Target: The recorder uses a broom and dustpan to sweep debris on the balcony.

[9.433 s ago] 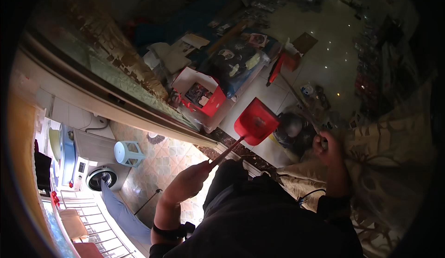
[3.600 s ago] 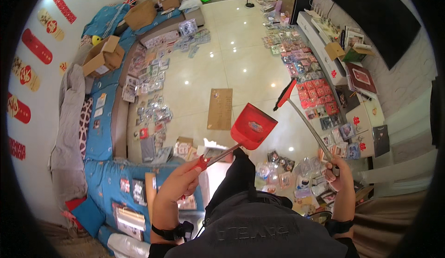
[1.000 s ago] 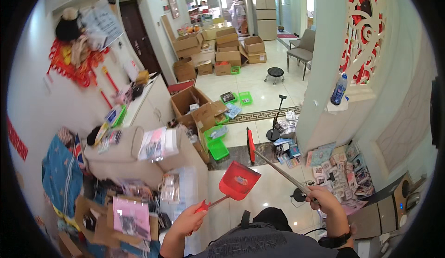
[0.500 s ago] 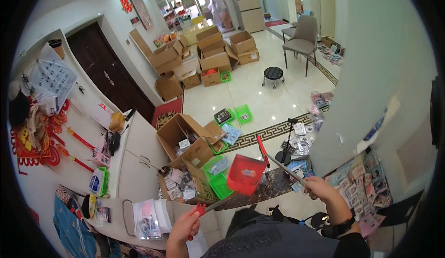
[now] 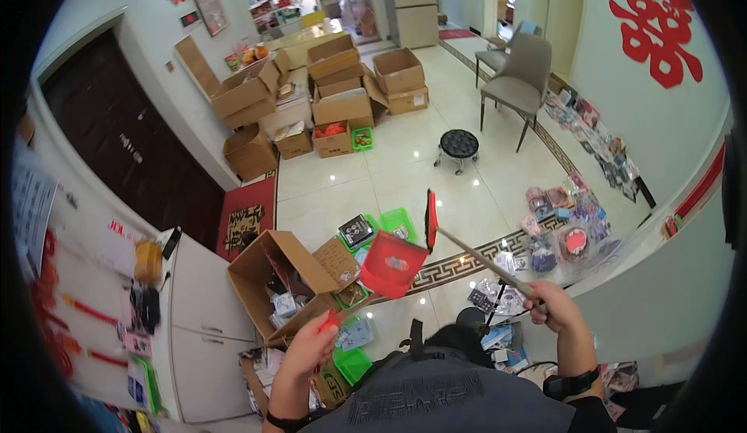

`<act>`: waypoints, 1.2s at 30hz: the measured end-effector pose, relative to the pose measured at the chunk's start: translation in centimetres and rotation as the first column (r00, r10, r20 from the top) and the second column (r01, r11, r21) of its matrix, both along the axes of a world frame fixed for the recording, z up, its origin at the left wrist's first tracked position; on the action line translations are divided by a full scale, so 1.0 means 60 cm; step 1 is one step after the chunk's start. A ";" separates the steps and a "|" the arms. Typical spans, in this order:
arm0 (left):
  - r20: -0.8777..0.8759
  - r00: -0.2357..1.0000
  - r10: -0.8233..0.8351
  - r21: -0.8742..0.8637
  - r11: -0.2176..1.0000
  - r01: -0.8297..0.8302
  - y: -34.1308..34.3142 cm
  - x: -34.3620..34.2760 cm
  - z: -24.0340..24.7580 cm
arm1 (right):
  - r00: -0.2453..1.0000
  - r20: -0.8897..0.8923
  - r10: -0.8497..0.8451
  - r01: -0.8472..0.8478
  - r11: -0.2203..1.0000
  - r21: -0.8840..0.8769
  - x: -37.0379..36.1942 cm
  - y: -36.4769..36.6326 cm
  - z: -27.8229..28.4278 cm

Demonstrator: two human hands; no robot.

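My left hand (image 5: 311, 345) is closed round the handle of a red dustpan (image 5: 395, 264), which is held up off the floor and tilted. In my right hand (image 5: 555, 306) is the pale stick of a broom (image 5: 482, 260), its red and black head standing just right of the pan. The two heads are close together in front of me. Below and left of the pan lie green plastic baskets (image 5: 354, 366) and a large open cardboard box (image 5: 284, 277) with small packages in it.
A black round stool on casters (image 5: 457, 145) and a grey chair (image 5: 517, 83) stand ahead. Several open cartons (image 5: 342, 106) are stacked at the back left. Small packaged goods (image 5: 572, 223) cover the floor along the right wall. White cabinets (image 5: 210, 343) line my left.
My view has moved forward and turned, so the stool and cartons look nearer. Both hands keep hold of the dustpan and broom. The broom head has risen beside the pan.
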State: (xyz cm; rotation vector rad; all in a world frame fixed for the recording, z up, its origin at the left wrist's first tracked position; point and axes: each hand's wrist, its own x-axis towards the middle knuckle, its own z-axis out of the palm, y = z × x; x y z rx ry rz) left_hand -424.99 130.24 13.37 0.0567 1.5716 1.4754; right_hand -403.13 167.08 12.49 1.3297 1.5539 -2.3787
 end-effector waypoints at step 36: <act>-0.065 0.904 -0.421 -0.066 0.906 0.418 1.219 -1.391 0.060 | 0.959 -0.088 -0.269 0.269 0.963 -0.012 -1.261 1.149 -0.028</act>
